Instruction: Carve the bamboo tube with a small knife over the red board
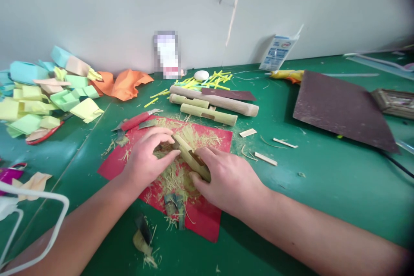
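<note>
A short bamboo piece (189, 155) with a notch cut in it lies on a red mat (207, 220) covered in pale shavings. My right hand (226, 181) grips its near end, fingers wrapped round it. My left hand (145, 159) is curled over the far end, fingers pressed against the bamboo and something dark I cannot make out. A red-handled knife (137, 120) lies at the mat's far left corner.
Three longer bamboo and wooden sticks (210, 105) lie behind the mat. Folded coloured papers (48, 95) are piled at the left. A brown sandpaper sheet (339, 110) lies at the right. Wood slivers (265, 158) are scattered on the green table (323, 181). A white wire frame (39, 224) sits bottom left.
</note>
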Available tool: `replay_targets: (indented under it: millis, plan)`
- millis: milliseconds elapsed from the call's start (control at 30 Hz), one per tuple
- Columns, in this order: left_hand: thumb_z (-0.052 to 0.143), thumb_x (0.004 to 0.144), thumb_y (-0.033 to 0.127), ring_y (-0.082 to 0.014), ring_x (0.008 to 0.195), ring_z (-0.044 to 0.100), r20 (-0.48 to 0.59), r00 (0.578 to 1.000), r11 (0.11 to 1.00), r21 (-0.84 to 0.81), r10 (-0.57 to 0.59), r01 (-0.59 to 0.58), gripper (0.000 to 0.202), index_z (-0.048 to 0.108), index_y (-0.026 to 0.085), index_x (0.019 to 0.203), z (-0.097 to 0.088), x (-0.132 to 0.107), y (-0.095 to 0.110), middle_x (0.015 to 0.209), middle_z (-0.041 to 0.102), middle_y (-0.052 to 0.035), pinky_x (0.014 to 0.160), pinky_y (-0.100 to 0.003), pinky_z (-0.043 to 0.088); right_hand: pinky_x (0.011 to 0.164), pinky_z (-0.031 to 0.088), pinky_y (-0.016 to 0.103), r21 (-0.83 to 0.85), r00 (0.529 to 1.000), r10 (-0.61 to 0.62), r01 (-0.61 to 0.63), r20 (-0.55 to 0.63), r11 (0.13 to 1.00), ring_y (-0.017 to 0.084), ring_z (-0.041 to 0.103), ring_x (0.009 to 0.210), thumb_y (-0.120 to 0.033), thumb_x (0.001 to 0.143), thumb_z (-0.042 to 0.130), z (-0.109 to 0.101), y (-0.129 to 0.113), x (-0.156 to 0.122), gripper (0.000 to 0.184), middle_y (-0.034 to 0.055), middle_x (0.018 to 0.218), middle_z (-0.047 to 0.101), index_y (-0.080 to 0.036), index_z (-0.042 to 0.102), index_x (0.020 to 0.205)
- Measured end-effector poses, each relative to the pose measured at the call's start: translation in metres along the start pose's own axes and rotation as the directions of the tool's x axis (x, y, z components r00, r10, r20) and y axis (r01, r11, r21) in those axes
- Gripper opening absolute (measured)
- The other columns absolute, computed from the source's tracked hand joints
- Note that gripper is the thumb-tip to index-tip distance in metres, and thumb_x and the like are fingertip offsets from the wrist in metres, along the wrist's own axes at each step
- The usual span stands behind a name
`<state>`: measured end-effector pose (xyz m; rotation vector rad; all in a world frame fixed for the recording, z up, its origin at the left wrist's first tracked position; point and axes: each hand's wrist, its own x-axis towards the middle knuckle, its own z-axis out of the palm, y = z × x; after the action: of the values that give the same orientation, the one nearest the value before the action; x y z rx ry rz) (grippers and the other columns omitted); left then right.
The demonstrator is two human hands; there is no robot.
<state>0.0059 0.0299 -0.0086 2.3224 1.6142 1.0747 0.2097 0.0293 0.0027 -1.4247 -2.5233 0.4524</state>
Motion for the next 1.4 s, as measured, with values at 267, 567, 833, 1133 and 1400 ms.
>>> replay_targets:
  millis: [267, 567, 833, 1133, 1400]
  plan:
    - [0.070, 0.077, 0.023, -0.0173, 0.095, 0.061, 0.031, 0.996, 0.994, -0.067, -0.089, 0.091, 0.013, 0.060, 0.019, 0.085, 0.0017, 0.0010, -0.0019, 0.100, 0.064, -0.0040, 0.083, -0.032, 0.052, 0.051, 0.023, 0.027, -0.015, 1.000, -0.004, 0.004, 0.001, 1.000, 0.015, 0.058, 0.063, -0.036, 0.079, 0.052, -0.0003, 0.0000, 0.0000, 0.017, 0.0006, 0.081, 0.065, -0.022, 0.054, 0.087]
    - [0.071, 0.075, 0.023, -0.0189, 0.092, 0.062, 0.060, 0.992, 0.986, -0.117, -0.113, 0.120, 0.016, 0.060, 0.018, 0.086, 0.0025, 0.0019, -0.0054, 0.100, 0.065, -0.0058, 0.083, -0.035, 0.053, 0.051, 0.024, 0.028, -0.031, 1.000, -0.018, 0.018, 0.014, 0.999, 0.017, 0.060, 0.065, -0.035, 0.080, 0.052, -0.0010, -0.0003, -0.0004, 0.016, 0.0011, 0.082, 0.066, -0.021, 0.054, 0.089]
    - [0.071, 0.075, 0.023, -0.0158, 0.086, 0.062, 0.097, 0.973, 0.962, -0.158, -0.210, 0.223, 0.017, 0.059, 0.018, 0.085, 0.0037, 0.0020, -0.0070, 0.093, 0.064, -0.0034, 0.072, -0.028, 0.054, 0.051, 0.024, 0.028, -0.033, 1.000, -0.019, 0.019, 0.012, 0.999, 0.018, 0.062, 0.066, -0.035, 0.081, 0.051, -0.0016, 0.0000, -0.0003, 0.018, 0.0015, 0.084, 0.067, -0.021, 0.055, 0.091]
    - [0.062, 0.080, 0.018, -0.0174, 0.093, 0.063, 0.023, 1.000, 0.999, -0.043, -0.012, 0.013, 0.009, 0.063, 0.019, 0.088, -0.0016, 0.0013, -0.0051, 0.098, 0.066, -0.0046, 0.084, -0.032, 0.053, 0.051, 0.025, 0.028, -0.043, 1.000, -0.012, 0.013, 0.011, 0.999, 0.017, 0.061, 0.065, -0.035, 0.080, 0.051, -0.0018, -0.0010, 0.0003, 0.017, 0.0016, 0.082, 0.067, -0.021, 0.055, 0.088]
    - [0.061, 0.084, 0.020, -0.0179, 0.096, 0.062, 0.007, 1.000, 1.000, -0.019, 0.013, -0.013, 0.011, 0.064, 0.020, 0.094, -0.0027, 0.0005, -0.0027, 0.101, 0.066, -0.0049, 0.087, -0.034, 0.053, 0.052, 0.025, 0.028, -0.043, 1.000, -0.020, 0.020, 0.006, 0.999, 0.017, 0.061, 0.067, -0.035, 0.080, 0.051, -0.0011, -0.0001, 0.0001, 0.017, 0.0017, 0.083, 0.067, -0.021, 0.054, 0.089]
